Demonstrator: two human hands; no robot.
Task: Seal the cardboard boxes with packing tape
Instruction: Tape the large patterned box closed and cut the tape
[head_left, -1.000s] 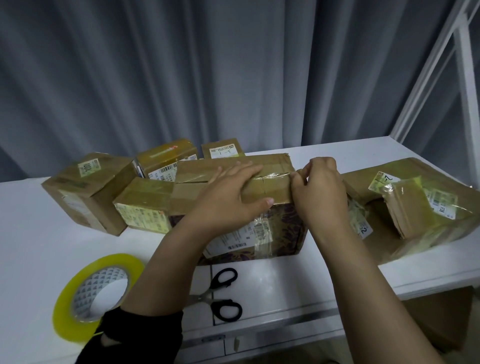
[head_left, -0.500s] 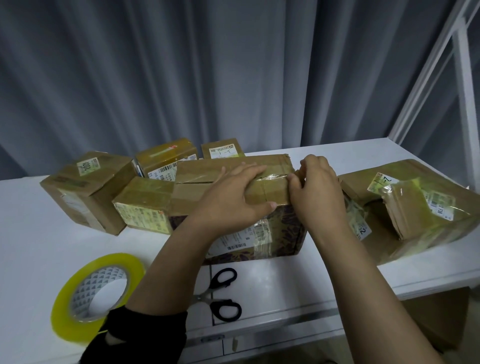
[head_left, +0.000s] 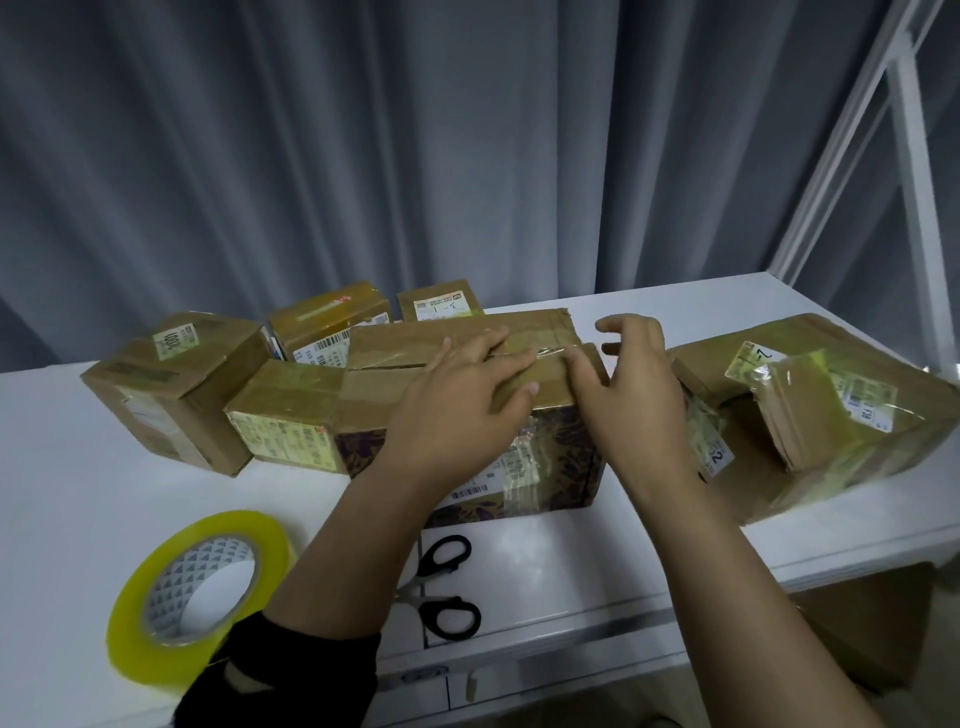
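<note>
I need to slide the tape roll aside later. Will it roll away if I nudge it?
Probably not: the tape roll lies flat on the table, so it should slide. Tipped on edge, it would likely roll. Its glossy yellow side looks smooth, perhaps slippery.

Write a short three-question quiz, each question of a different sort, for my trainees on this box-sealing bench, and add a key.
1. True or false: the left hand lies flat on top of the middle box.
2. Which lies nearest the table's front edge? A) scissors B) box labelled 1001 C) box marked 2
3. Fill in: the tape roll is coloured ____.

Key
1. True; the palm presses the flaps, while the right hand, fingers spread, is at the box's right end.
2. A
3. Yellow
</note>
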